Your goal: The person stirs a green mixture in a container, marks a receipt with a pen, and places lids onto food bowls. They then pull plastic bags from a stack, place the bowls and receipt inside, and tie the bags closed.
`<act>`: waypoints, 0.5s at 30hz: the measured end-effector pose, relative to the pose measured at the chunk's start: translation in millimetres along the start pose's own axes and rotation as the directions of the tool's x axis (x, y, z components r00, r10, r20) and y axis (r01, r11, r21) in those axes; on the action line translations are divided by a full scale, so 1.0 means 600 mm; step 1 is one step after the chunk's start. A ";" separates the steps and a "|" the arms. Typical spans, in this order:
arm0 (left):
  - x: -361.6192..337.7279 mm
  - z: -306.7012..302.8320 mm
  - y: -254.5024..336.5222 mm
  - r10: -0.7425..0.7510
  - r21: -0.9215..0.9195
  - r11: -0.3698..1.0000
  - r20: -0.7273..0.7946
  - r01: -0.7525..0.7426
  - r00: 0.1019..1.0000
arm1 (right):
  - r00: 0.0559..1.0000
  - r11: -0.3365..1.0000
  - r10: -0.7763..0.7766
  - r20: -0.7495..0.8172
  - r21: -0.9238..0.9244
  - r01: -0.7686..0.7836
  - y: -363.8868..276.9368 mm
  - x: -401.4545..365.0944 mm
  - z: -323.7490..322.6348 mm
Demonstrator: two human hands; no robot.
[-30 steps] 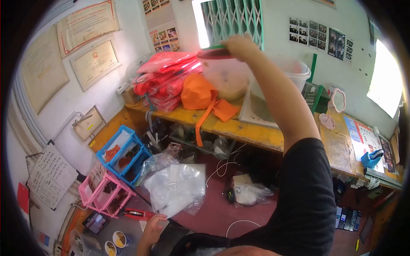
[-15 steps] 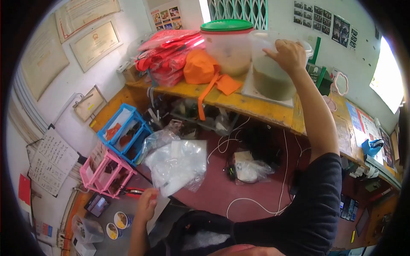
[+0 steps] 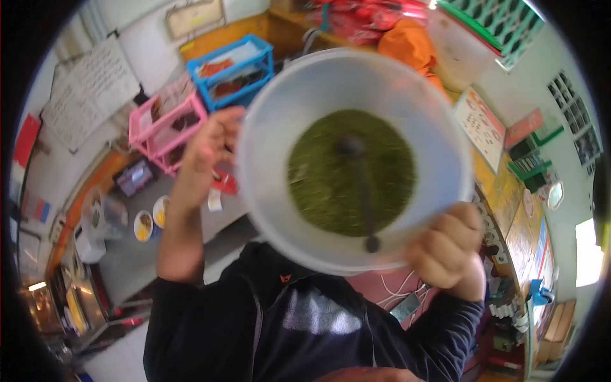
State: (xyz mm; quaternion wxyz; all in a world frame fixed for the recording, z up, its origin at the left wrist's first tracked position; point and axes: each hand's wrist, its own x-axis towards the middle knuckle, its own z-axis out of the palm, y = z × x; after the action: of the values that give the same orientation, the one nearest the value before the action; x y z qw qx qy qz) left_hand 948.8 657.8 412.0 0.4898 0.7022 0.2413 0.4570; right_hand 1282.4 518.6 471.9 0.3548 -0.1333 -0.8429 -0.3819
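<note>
A large translucent plastic bucket [image 3: 267,191], without a lid, is held up close in front of my chest, its mouth tilted toward me. Loose, dry-looking green flakes [image 3: 318,172] lie at the bottom. On them rests a dark long-handled spoon [image 3: 363,191], blurred by motion. My right hand [image 3: 449,248] is closed around the rim at the lower right, knuckles facing me. At the left side, my left hand [image 3: 210,149] has curled fingers against the bucket's wall; their tips are partly hidden behind it.
Blue rack [image 3: 232,73] and pink rack [image 3: 168,130] stand at the left, near two food cups [image 3: 143,226] on a grey table. Behind is a wooden bench [image 3: 506,204] with red plastic-wrapped packs [image 3: 369,22] and an orange cloth [image 3: 407,48]. White cables [image 3: 398,290] lie below.
The bucket has come off the wooden bench and toward me in my right hand. My left hand has risen from beside the grey table to the bucket's side. The view has turned.
</note>
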 end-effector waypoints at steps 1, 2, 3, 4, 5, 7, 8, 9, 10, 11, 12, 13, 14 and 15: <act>-0.018 -0.024 0.010 -0.054 -0.031 0.998 -0.051 0.053 0.997 | 0.995 0.991 0.026 -0.101 0.132 -0.012 -0.017 0.008 0.054; -0.043 -0.037 0.023 -0.139 -0.092 0.987 -0.104 0.129 0.985 | 0.997 0.969 0.005 -0.078 0.246 0.014 -0.028 0.013 0.097; -0.074 -0.058 0.012 -0.162 -0.110 0.983 -0.125 0.148 0.979 | 0.991 0.926 0.047 -0.122 0.378 0.003 -0.050 0.021 0.147; -0.108 -0.087 -0.001 -0.231 -0.057 0.973 -0.218 0.224 0.948 | 0.990 0.887 0.039 -0.137 0.460 0.029 -0.071 0.023 0.197; -0.144 -0.117 -0.012 -0.294 -0.004 0.951 -0.314 0.309 0.903 | 0.981 0.851 0.056 -0.184 0.523 0.049 -0.095 0.028 0.244; -0.237 -0.180 -0.047 -0.400 -0.124 0.916 -0.388 0.383 0.831 | 0.960 0.775 0.077 -0.269 0.622 0.112 -0.144 0.035 0.325; -0.280 -0.199 -0.052 -0.477 -0.235 0.879 -0.433 0.415 0.764 | 0.957 0.740 0.080 -0.281 0.659 0.132 -0.162 0.034 0.352; -0.307 -0.202 -0.042 -0.492 -0.238 0.870 -0.472 0.431 0.731 | 0.951 0.703 0.082 -0.298 0.694 0.157 -0.182 0.037 0.380; -0.329 -0.194 -0.031 -0.431 -0.250 0.902 -0.579 0.353 0.692 | 0.944 0.661 0.097 -0.316 0.729 0.176 -0.198 0.035 0.406; -0.355 -0.180 -0.015 -0.368 -0.244 0.929 -0.687 0.278 0.626 | 0.954 0.632 0.078 -0.291 0.754 0.178 -0.212 0.027 0.426; -0.378 -0.173 0.005 -0.377 -0.239 0.921 -0.742 0.307 0.554 | 0.959 0.592 0.058 -0.277 0.783 0.191 -0.231 0.029 0.447; -0.392 -0.171 0.025 -0.298 -0.204 0.952 -0.781 0.227 0.548 | 0.967 0.566 0.029 -0.254 0.801 0.194 -0.248 0.042 0.464; -0.412 -0.175 0.040 -0.212 -0.155 0.977 -0.816 0.149 0.537 | 0.989 0.507 -0.034 -0.142 0.851 0.139 -0.256 0.060 0.472; -0.440 -0.186 0.051 -0.154 -0.099 0.986 -0.836 0.131 0.526 | 0.995 0.406 -0.051 -0.085 0.909 0.099 -0.266 0.085 0.484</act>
State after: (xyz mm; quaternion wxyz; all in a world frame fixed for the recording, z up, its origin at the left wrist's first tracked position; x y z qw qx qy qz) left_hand 724.2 490.0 344.4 0.3577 0.3685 0.4975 0.6991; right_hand 1022.6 623.4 287.3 0.3712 0.1270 -0.9121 0.1190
